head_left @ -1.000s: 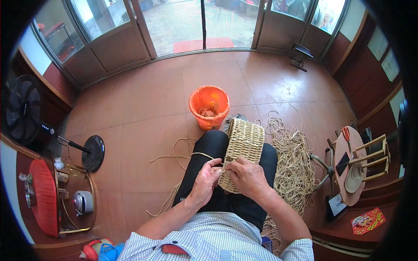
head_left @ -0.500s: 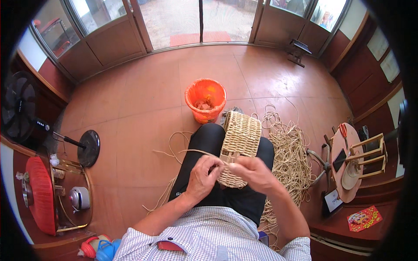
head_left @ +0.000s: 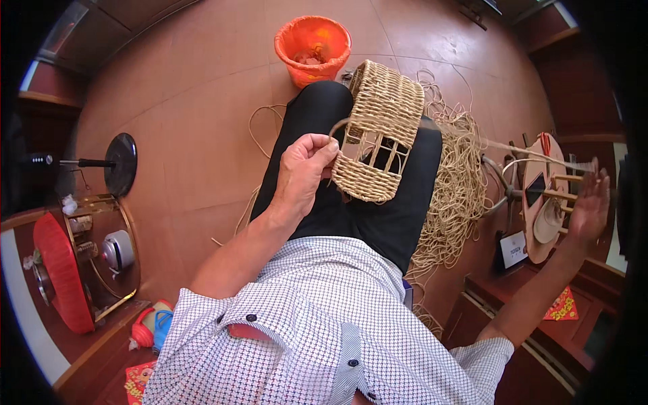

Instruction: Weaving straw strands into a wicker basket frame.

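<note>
A woven cord basket (head_left: pixel 388 101) lies on its side across my lap, with bare frame slats showing in a gap between its woven bands. My left hand (head_left: pixel 302 172) is closed at the gap's left edge, thumb and forefinger pinching a cord (head_left: pixel 337 126) against the weave. Part of that cord arches up above the thumb. Out to the far right, my right hand (head_left: pixel 588 206) is raised and smeared by motion. A cord (head_left: pixel 520 148) stretches from the basket side to its fingers, which seem to hold it.
A big heap of loose cord (head_left: pixel 452 196) lies on the floor right of my legs. Ahead stands an orange bucket (head_left: pixel 312 67). At right is a round stool (head_left: pixel 540 233) bearing scissors and a small wooden frame. A fan base (head_left: pixel 121 165) stands left.
My right hand has swept from the basket far out to the right, drawing cord along. My left hand stays at the basket. The view has tilted down.
</note>
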Demonstrator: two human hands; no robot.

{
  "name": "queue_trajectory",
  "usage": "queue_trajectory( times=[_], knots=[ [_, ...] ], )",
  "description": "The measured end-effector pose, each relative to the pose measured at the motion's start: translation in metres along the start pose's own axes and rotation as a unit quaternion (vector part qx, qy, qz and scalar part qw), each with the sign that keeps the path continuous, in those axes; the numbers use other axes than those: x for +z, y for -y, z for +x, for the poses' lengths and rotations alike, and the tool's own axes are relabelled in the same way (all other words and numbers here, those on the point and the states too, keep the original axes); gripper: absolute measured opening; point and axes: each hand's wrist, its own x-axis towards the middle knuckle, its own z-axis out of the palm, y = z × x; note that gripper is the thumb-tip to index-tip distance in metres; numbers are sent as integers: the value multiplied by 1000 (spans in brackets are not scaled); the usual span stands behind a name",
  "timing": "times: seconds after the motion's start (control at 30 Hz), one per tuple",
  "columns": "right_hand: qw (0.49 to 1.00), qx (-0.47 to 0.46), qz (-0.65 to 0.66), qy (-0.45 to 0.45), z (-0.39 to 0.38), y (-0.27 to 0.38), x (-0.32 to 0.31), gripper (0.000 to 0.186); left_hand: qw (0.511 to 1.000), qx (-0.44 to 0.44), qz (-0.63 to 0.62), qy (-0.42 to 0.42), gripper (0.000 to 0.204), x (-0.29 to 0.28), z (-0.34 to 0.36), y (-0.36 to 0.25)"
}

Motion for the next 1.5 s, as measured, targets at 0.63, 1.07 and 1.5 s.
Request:
queue_trajectory(
  times=[0.63,1.07,1.5],
  knots=[
    [825,-193,-343,405,-249,-187,268,15,1000,-28,-7,-8,24,0,-11,-2],
    [710,-186,-461,499,-233,-192,284,18,986,-86,-122,80,26,0,-6,8],
    [683,-297,-459,485,-234,-184,249,16,898,260,349,-59,13,21,-22,-7]
  ],
)
